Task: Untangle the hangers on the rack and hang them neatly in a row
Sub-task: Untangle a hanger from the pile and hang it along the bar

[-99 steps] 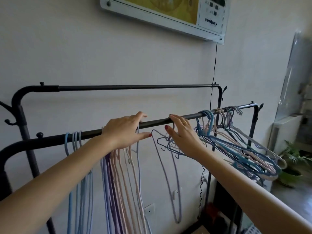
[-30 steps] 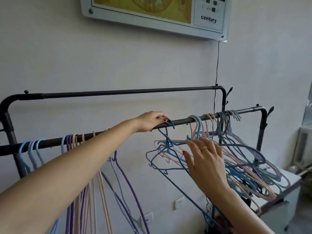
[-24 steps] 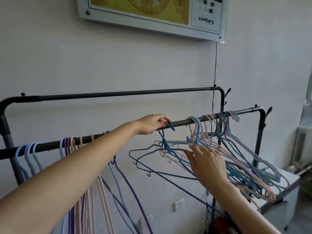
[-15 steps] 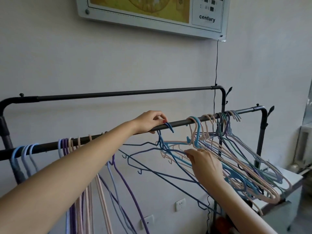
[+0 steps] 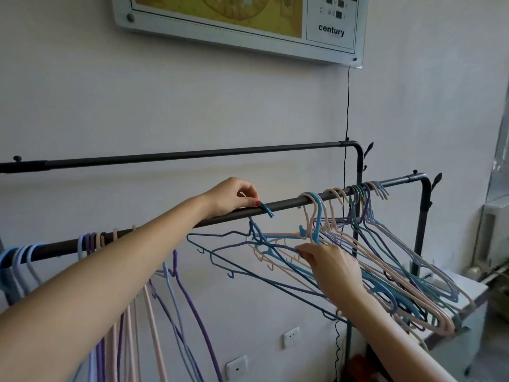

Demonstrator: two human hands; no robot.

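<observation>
A grey wall is backing two black rails [image 5: 289,208]. Left hand [image 5: 231,197] is pinching a blue hanger [image 5: 248,245] hook at centre; right hand [image 5: 330,267] is gripping the tangled hangers [image 5: 399,271], lower right.

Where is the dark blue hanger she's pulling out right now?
Mid-frame, the dark blue hanger hangs tilted from the front rail, its hook pinched by the left hand, beside the tangled bunch.
</observation>
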